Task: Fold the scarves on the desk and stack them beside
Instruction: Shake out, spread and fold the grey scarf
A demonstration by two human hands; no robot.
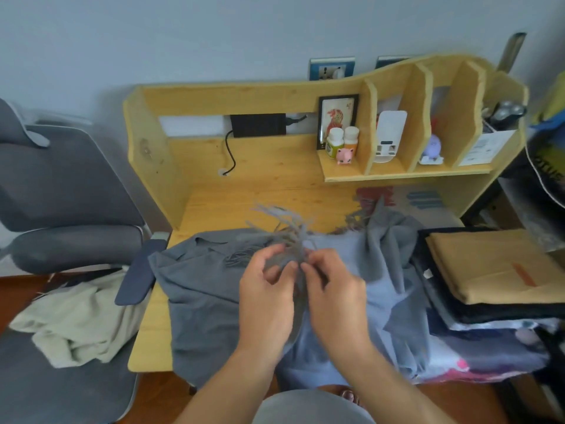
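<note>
A grey fringed scarf (pixel 201 289) lies rumpled across the wooden desk (pixel 244 179), partly over a paler blue-grey cloth (pixel 376 304). My left hand (pixel 266 295) and my right hand (pixel 333 292) are close together above the middle of the desk, both pinching the scarf's gathered fringed end. Its tassels (pixel 284 218) stick up and away from my fingers. A stack of folded scarves (pixel 489 270), tan on top of dark ones, sits at the desk's right side.
A grey office chair (pixel 61 194) stands at the left with a beige cloth (pixel 76 325) heaped on its seat. The desk's shelf (pixel 397 172) holds bottles, a framed picture and small items. More patterned fabric (pixel 489 362) lies at the lower right.
</note>
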